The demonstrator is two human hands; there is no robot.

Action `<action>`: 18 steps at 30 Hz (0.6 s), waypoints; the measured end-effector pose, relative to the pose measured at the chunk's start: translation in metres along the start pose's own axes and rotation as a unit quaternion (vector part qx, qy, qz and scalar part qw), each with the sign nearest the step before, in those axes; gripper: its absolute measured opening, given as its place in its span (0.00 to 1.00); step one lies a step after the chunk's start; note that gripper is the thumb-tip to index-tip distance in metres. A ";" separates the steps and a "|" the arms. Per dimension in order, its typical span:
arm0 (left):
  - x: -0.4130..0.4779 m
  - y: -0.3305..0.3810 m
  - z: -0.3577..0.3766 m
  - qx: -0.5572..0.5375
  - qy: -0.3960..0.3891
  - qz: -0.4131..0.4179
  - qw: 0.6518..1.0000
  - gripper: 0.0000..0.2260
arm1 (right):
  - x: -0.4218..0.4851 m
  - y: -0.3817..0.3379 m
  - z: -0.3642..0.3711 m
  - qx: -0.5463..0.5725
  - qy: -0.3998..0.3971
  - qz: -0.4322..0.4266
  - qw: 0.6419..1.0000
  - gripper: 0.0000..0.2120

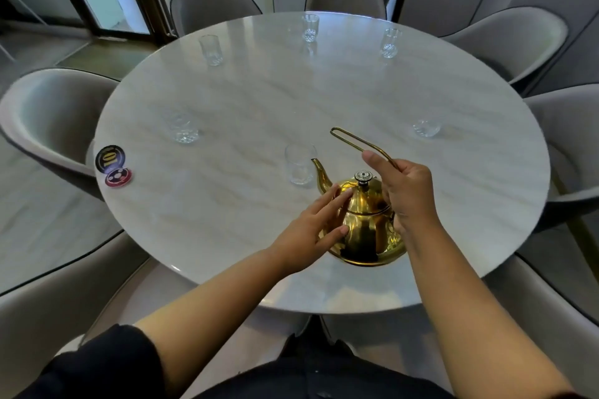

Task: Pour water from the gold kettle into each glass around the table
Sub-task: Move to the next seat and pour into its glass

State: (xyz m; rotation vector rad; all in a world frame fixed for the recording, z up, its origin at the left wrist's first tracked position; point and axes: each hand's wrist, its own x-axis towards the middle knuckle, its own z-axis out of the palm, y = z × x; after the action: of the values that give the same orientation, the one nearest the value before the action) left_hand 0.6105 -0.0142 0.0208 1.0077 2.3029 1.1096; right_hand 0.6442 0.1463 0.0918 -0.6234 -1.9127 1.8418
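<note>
Marble table (259, 100), its glasses (299, 165) seemingly unfilled: our right hand (405, 194) grips the gold kettle (366, 230) by its handle (353, 139), our left hand (311, 230) flat against it.

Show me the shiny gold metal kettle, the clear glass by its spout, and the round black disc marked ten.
shiny gold metal kettle (366, 236), head view, lower body.
clear glass by the spout (299, 165), head view, side wall.
round black disc marked ten (109, 158), head view, printed face.
</note>
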 end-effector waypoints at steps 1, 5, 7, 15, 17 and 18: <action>0.003 0.000 -0.003 -0.003 -0.004 0.000 1.000 0.26 | 0.005 -0.002 0.002 -0.005 -0.003 0.000 1.000 0.24; 0.014 -0.003 -0.008 -0.021 -0.007 0.003 1.000 0.28 | 0.024 -0.008 0.009 -0.033 -0.012 -0.005 0.999 0.25; 0.019 -0.005 -0.010 -0.031 -0.004 0.005 1.000 0.29 | 0.031 -0.010 0.013 -0.060 -0.016 -0.011 0.998 0.25; 0.031 -0.008 -0.017 -0.055 -0.014 0.003 0.998 0.27 | 0.054 -0.018 0.026 -0.126 -0.047 -0.023 0.991 0.22; 0.034 -0.010 -0.016 -0.062 -0.009 0.000 0.998 0.28 | 0.059 -0.019 0.030 -0.147 -0.057 -0.027 0.987 0.23; 0.035 -0.012 -0.016 -0.067 -0.005 -0.001 0.998 0.28 | 0.060 -0.020 0.032 -0.155 -0.064 -0.029 0.985 0.24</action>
State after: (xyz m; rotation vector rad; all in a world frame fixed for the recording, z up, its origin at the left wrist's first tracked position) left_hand 0.5726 -0.0014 0.0202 0.9572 2.1886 1.2376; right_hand 0.5763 0.1548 0.1097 -0.5495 -2.3015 1.5962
